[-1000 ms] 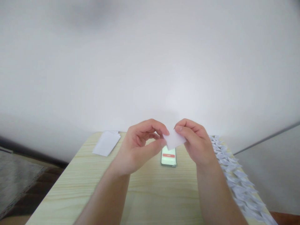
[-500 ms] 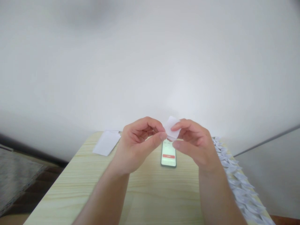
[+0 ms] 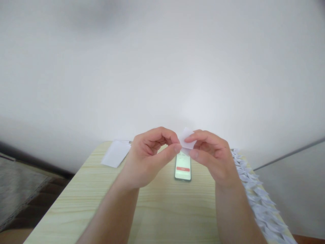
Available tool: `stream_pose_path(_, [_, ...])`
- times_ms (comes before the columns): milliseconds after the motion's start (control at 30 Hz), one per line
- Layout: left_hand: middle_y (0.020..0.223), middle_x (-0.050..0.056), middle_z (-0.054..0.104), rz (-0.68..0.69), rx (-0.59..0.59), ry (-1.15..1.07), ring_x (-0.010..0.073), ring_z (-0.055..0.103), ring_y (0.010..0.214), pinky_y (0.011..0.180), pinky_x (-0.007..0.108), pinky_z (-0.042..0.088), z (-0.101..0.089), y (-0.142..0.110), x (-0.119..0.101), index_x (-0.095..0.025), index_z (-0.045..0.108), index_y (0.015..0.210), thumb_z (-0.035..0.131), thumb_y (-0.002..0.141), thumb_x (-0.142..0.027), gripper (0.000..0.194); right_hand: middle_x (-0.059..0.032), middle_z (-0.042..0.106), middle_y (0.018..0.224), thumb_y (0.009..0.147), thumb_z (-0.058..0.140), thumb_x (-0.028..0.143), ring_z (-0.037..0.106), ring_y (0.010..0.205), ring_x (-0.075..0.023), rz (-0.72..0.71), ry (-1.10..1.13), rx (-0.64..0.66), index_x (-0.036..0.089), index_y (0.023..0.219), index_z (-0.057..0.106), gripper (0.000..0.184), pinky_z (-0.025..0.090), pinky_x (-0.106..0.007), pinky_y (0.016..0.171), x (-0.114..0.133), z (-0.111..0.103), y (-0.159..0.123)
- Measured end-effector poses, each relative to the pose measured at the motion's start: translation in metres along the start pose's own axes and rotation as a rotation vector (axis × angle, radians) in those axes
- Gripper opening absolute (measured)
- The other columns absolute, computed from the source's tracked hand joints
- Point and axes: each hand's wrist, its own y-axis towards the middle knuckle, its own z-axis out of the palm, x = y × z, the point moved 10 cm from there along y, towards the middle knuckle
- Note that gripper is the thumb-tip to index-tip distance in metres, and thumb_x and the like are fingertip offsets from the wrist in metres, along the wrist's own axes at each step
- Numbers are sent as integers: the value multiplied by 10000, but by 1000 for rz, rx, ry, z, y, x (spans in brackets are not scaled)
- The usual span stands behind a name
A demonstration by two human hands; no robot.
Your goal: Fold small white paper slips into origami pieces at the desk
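A small folded piece of white paper [image 3: 186, 137] is held up between my two hands, above the table. My left hand [image 3: 154, 156] pinches its left corner between thumb and forefinger. On the other side, my right hand [image 3: 210, 150] grips the paper, with the forefinger across its face and the thumb at its lower edge. A crease runs along the lower part of the paper. Below it a phone [image 3: 182, 169] lies on the table with its screen lit and a red button showing; my hands and the paper cover its upper end.
The light wooden table [image 3: 175, 210] stands against a white wall [image 3: 162, 67]. Several white paper sheets [image 3: 116, 153] lie stacked at its back left. Along the right edge runs a long row of folded white paper pieces [image 3: 261, 203], partly behind my right forearm.
My right thumb has moved up onto the paper's lower edge, and a lower flap now shows beneath the crease. My left hand has hardly moved.
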Motion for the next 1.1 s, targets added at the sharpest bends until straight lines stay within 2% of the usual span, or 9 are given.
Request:
stream_pose_path(133, [825, 35, 701, 1, 31, -33, 142, 613, 745, 669, 268, 495, 2, 2, 0, -188, 718, 894, 775, 883, -239, 77, -40, 710, 1039, 889, 779, 215, 674, 911, -197, -44, -70, -75, 262, 916, 797, 57, 549, -367, 790, 4, -6, 0])
stream_pose_path(233, [771, 18, 676, -8, 0, -71, 146, 611, 726, 674, 277, 505, -3, 5, 3, -197, 719, 956, 736, 917, -277, 91, -44, 717, 1013, 899, 772, 245, 679, 914, -211, -53, -147, -101, 272, 912, 795, 38, 558, -395, 815, 6, -6, -1])
stream_pose_path(300, [747, 21, 663, -38, -4, -27, 149, 601, 723, 671, 280, 504, -4, 7, 7, -187, 729, 901, 698, 942, -308, 132, -50, 719, 1030, 908, 762, 259, 682, 939, -220, -43, -199, -99, 277, 919, 793, 37, 561, -407, 837, 5, -4, -2])
stream_pose_path(500, [747, 34, 674, -125, 75, 128, 164, 601, 706, 648, 294, 488, 1, 5, 16, -180, 726, 816, 648, 964, -323, 220, -51, 684, 1228, 908, 763, 234, 629, 1198, -258, -91, -321, -72, 284, 912, 795, 59, 489, -441, 1050, 10, 2, -2])
stream_pose_path(567, [748, 40, 677, -135, 103, 127, 171, 611, 710, 648, 299, 494, 3, 4, 17, -178, 728, 816, 648, 964, -330, 227, -53, 714, 1157, 940, 726, 249, 656, 1126, -249, -58, -303, -57, 277, 936, 782, 62, 514, -429, 986, 6, 5, -1])
stream_pose_path(633, [763, 51, 688, -149, 131, 99, 183, 632, 728, 656, 306, 510, 6, 4, 18, -173, 731, 830, 652, 964, -348, 235, -42, 729, 1008, 953, 710, 269, 675, 950, -219, -24, -280, -67, 268, 950, 766, 56, 536, -388, 851, 2, 5, -1])
stream_pose_path(733, [766, 51, 697, -156, 155, 37, 183, 646, 737, 674, 306, 531, 9, 5, 17, -166, 734, 839, 664, 961, -347, 229, -20, 699, 875, 943, 721, 273, 630, 790, -179, -18, -261, -110, 252, 935, 752, 38, 511, -342, 730, 0, 5, -2])
stream_pose_path(933, [808, 48, 740, -109, 143, -48, 164, 673, 778, 712, 272, 540, 11, 7, 11, -170, 763, 844, 672, 963, -293, 194, -21, 706, 899, 913, 758, 232, 643, 793, -167, -41, -190, -222, 235, 893, 729, 35, 537, -325, 730, 2, 1, -5])
stream_pose_path(1100, [779, 49, 737, -106, 84, 74, 179, 667, 756, 681, 292, 529, 5, 6, 10, -179, 764, 831, 679, 949, -320, 203, -31, 720, 897, 896, 779, 241, 664, 795, -180, -73, -215, -315, 239, 885, 744, 36, 568, -336, 715, 5, -5, -7])
